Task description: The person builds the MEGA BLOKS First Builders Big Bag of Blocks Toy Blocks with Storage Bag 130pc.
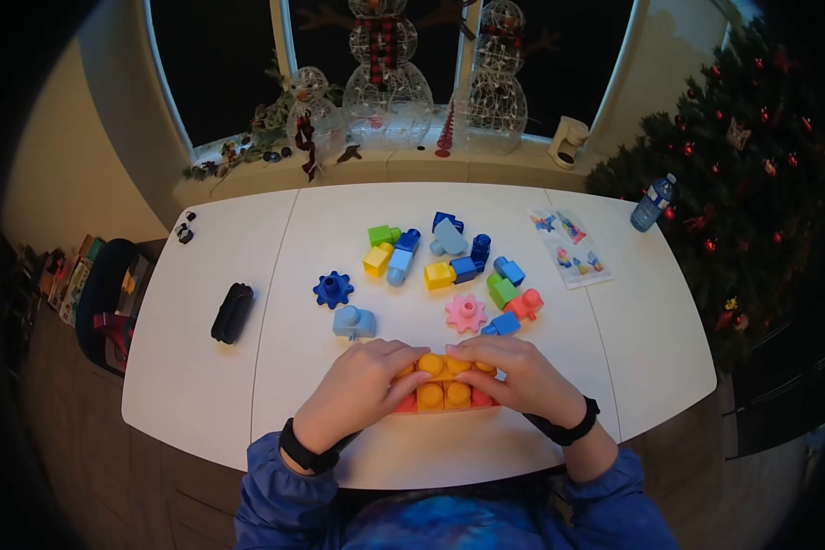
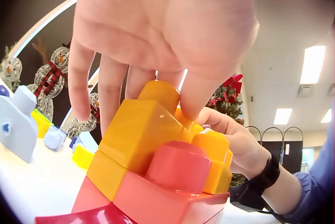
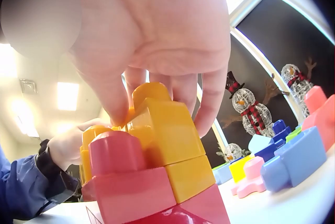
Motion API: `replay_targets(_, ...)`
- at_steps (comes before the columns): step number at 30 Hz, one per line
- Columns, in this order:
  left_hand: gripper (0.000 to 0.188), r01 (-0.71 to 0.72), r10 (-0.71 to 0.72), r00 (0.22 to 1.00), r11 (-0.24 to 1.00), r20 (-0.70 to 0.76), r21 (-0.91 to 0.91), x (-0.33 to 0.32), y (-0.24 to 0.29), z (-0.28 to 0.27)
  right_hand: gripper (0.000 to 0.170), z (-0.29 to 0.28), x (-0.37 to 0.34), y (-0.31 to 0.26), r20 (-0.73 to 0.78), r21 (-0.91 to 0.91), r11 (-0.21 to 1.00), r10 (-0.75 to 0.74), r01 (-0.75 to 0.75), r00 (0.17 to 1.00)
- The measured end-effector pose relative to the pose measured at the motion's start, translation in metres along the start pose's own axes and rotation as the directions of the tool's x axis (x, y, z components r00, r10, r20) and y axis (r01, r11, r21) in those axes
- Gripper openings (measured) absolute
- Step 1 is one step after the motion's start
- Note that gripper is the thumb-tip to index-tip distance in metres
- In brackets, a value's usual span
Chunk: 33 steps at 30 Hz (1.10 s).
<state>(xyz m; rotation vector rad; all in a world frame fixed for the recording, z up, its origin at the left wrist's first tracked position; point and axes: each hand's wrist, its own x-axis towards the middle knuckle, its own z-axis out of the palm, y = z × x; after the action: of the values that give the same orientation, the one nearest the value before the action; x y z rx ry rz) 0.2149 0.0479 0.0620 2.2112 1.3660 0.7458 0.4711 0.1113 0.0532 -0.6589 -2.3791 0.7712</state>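
"How are your hands set on those blocks?"

"Both are pinching. My left hand [image 1: 367, 378] has the left end of the upper orange row [image 1: 445, 367], and my right hand [image 1: 524, 376] has the right end, thumbs on the near side and fingers bent over the far side."

"What does the build look like?"

"The build [image 1: 445, 398] is stepped, glossy plastic. The upper row stands at the back, with fat round studs; in front and lower sit more orange studs [image 1: 445, 396], with a coral stud [image 2: 179, 166] at each end. Under the tall orange end blocks I see a shallower orange layer [image 3: 187, 178], then coral, and a deeper red surface [image 2: 86, 217] lowest of all."

"And where is it?"

"At the near side of the white table [image 1: 312, 412], right in front of me."

"Anything close by?"

"Just beyond my fingers, a light blue block [image 1: 354, 322] on my left, and a pink gear-shaped piece [image 1: 466, 313] and a blue block [image 1: 501, 325] on my right. Farther out lie a dark blue gear-shaped piece [image 1: 334, 290], more coloured blocks [image 1: 440, 273], a black case [image 1: 233, 313] far left, and a picture sheet [image 1: 571, 247] and a bottle [image 1: 652, 203] far right."
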Motion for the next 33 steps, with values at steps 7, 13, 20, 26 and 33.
replay_targets(7, 0.072, 0.06, -0.055, 0.992, 0.998, -0.112, 0.034, -0.029, 0.002, -0.003, 0.036, -0.02, -0.016, -0.011, -0.141, -0.054, 0.991, 0.116, -0.124, 0.983)
replay_targets(13, 0.094, 0.103, -0.104, 0.994, 0.995, -0.045, -0.015, -0.033, -0.004, 0.005, 0.027, -0.009, -0.025, 0.006, -0.17, -0.027, 0.996, 0.079, -0.085, 0.982)
replay_targets(20, 0.099, 0.105, -0.104, 0.993, 0.994, -0.05, 0.019, -0.029, -0.008, 0.007, 0.025, -0.005, -0.025, 0.007, -0.207, -0.028, 0.996, 0.078, -0.085, 0.975)
replay_targets(26, 0.077, 0.042, -0.04, 0.992, 0.999, -0.119, 0.012, -0.025, -0.003, 0.002, 0.026, -0.007, -0.024, 0.006, -0.183, -0.016, 0.994, 0.105, -0.11, 0.977)
replay_targets(33, 0.052, 0.0, -0.003, 0.981, 1.0, -0.193, -0.011, -0.022, -0.002, 0.007, 0.026, -0.007, -0.023, 0.007, -0.154, 0.03, 0.99, 0.139, -0.136, 0.978)
